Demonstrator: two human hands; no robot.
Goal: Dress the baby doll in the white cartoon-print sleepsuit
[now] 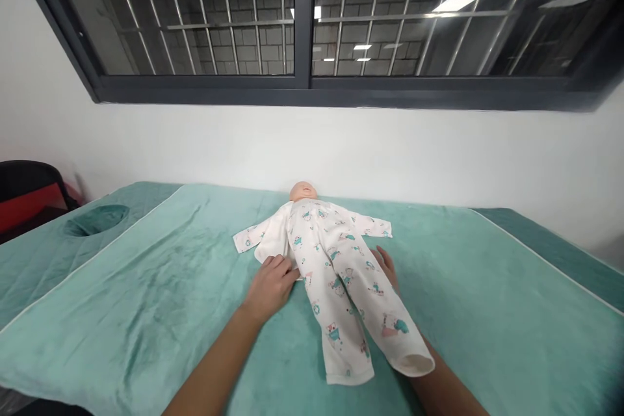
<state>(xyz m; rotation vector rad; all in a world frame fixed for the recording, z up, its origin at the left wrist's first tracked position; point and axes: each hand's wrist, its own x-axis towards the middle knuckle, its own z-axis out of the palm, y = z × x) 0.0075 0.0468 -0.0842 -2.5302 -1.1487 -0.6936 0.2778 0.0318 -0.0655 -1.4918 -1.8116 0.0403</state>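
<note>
A baby doll [303, 191] lies on its back, head toward the wall, with its face showing at the top. White printed baby pants [336, 260] are spread over its body, legs pointing toward me. From under them stick out the sleeves and a front panel of a white baby top [275, 234]. My left hand [273, 283] rests at the left edge of the pants, fingers bent and close together by the top's lower edge; what they grip is hidden. On the other side, my right hand [387, 266] has its fingers stretched out and apart, partly covered by a pant leg.
A green plush cover [170, 286] lies over a massage bed, which has a face hole [97, 220] at the left. Behind stands a white wall [312, 143] below a dark-framed barred window [302, 94]. A black and red chair [34, 192] is at the far left.
</note>
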